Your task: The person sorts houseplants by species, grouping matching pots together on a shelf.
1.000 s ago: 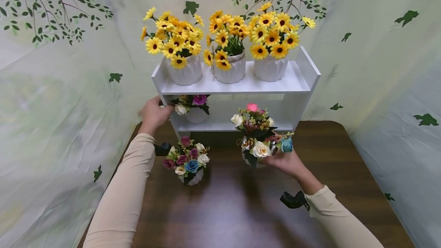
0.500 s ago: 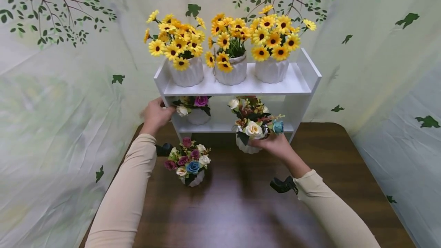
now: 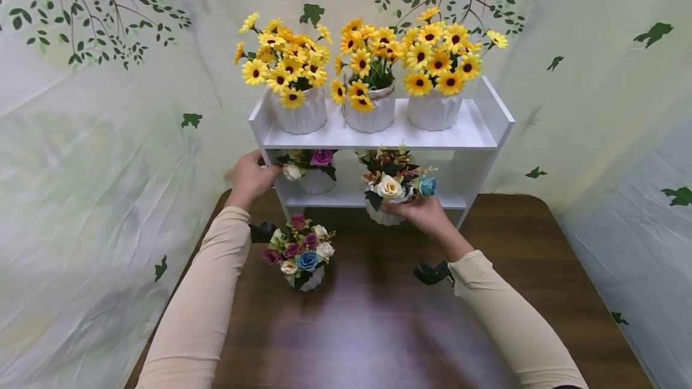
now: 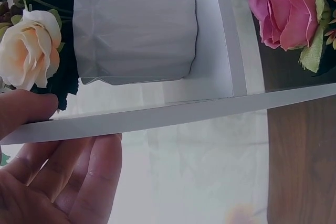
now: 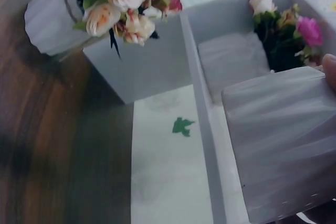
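My right hand [image 3: 427, 218] grips a white flowerpot [image 3: 382, 215] of artificial roses by its side, at the front of the lower shelf. Cream and blue blooms top this pot; whether its base touches the shelf cannot be told. My left hand [image 3: 251, 177] holds the left side panel of the white shelf unit [image 3: 265, 137], thumb inside and fingers outside in the left wrist view. Just inside that panel, a second pot of roses [image 4: 134, 27] stands on the lower shelf. A third pot of purple, white and blue roses [image 3: 310, 280] is on the table, front left of the unit.
Along the top shelf stand three white pots of yellow flowers [image 3: 370, 113]. The unit stands on a dark brown wooden table [image 3: 346, 329]. Behind it hangs a pale cloth [image 3: 124, 155] printed with leaves and branches.
My right hand has carried its flowerpot forward and left, from over the table to the lower shelf's front. The left hand keeps its hold on the side panel.
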The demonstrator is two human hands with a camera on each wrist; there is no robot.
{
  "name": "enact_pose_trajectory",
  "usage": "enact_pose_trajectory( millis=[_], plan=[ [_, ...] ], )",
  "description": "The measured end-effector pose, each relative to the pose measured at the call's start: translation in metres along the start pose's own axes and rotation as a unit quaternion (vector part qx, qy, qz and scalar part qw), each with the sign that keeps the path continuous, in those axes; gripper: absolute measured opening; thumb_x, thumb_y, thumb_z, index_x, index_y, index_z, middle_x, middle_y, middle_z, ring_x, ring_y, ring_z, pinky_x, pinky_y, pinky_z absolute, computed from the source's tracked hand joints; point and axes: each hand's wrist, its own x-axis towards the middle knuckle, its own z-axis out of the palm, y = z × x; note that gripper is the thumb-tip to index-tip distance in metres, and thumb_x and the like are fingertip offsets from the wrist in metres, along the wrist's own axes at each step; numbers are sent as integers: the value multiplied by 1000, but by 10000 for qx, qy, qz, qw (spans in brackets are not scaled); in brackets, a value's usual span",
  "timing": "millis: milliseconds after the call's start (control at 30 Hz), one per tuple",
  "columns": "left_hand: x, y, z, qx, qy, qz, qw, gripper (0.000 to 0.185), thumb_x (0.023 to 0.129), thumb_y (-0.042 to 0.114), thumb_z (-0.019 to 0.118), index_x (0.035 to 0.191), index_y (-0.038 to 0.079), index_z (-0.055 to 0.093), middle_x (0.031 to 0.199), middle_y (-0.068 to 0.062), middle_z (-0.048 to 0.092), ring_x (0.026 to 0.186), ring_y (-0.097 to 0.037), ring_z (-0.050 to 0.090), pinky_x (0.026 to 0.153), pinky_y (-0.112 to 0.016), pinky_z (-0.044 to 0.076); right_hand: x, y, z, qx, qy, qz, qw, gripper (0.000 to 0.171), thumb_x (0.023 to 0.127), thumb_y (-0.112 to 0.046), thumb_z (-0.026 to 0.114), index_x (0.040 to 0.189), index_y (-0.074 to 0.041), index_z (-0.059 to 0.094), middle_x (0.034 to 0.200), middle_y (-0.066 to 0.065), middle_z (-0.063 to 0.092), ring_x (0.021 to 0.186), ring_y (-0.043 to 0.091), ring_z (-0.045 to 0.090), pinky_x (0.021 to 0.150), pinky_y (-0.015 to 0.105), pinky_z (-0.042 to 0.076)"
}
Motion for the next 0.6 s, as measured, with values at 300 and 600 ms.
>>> enact_pose_trajectory(
  millis=[300,600],
  plan=[
    [0,0,2,-233,-59,13,9997,46,88,17,60,130,-1,59,129,-26,63,113,-42,64,90,-49,54,6,-15,0,98,35,-31,9999,74,71,3,82,136,1,46,138,21,54,130,31,51,117,45,36],
    [0,0,1,-333,-93,3,9994,46,88,15,59,131,-2,58,131,-27,62,114,-42,64,89,-50,56,20,-13,0,-146,-230,194,9994,68,74,-2,82,134,-2,51,134,18,59,120,24,58,106,37,46]
  ],
)
